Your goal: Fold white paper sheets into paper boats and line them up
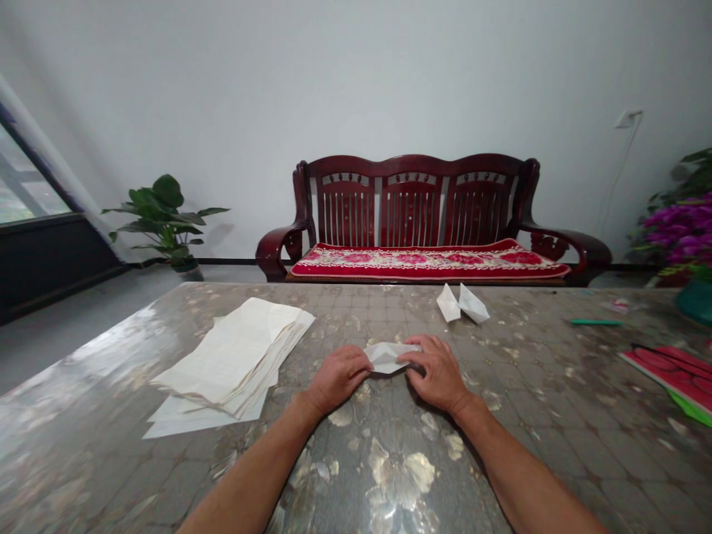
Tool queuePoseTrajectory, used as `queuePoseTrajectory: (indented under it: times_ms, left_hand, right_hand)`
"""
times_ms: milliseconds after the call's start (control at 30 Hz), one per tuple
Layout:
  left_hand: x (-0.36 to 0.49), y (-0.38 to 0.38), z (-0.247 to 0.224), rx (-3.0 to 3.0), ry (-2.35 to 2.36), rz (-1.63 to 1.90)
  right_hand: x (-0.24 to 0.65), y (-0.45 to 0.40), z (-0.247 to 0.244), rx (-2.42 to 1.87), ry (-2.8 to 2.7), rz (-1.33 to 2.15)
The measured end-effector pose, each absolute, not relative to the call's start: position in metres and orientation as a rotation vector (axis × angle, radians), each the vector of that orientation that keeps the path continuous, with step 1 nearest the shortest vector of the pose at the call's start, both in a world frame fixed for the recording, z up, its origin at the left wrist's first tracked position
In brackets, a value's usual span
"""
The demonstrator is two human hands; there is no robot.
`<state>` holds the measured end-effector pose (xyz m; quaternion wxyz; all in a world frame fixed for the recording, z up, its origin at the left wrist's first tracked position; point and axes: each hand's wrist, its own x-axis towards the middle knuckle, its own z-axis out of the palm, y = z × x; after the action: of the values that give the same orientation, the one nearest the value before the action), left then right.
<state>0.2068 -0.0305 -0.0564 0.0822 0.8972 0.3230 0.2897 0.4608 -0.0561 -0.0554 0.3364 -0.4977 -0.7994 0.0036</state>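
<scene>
A small piece of folded white paper point(386, 357) lies between my hands, low over the patterned table point(400, 430). My left hand point(340, 374) pinches its left end between thumb and fingers. At the right end, my right hand point(437, 371) grips the paper with thumb and forefinger, its other fingers curled behind. Beyond my right hand, two folded white paper shapes point(473, 303) stand side by side near the table's far edge.
On the left lies a stack of white sheets point(228, 360). A green pen point(597, 322) and a red booklet point(673, 371) with dark glasses lie on the right, near purple flowers point(681, 230). Behind the table stands a wooden bench point(411, 211); a potted plant point(167, 215) is at the left.
</scene>
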Motion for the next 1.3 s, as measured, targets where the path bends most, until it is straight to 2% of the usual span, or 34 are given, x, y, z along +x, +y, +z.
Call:
queuePoseTrajectory:
  times_ms: [800,1300]
  left_hand:
    - [0.193,-0.027,-0.065,2.283,1.054,1.195]
    - [0.188,-0.019,-0.064,2.046,1.225,1.215]
  right_hand:
    - [0.467,-0.052,-0.065,-1.181,-1.846,0.277]
    - [0.466,-0.056,-0.065,-1.037,-1.826,0.346]
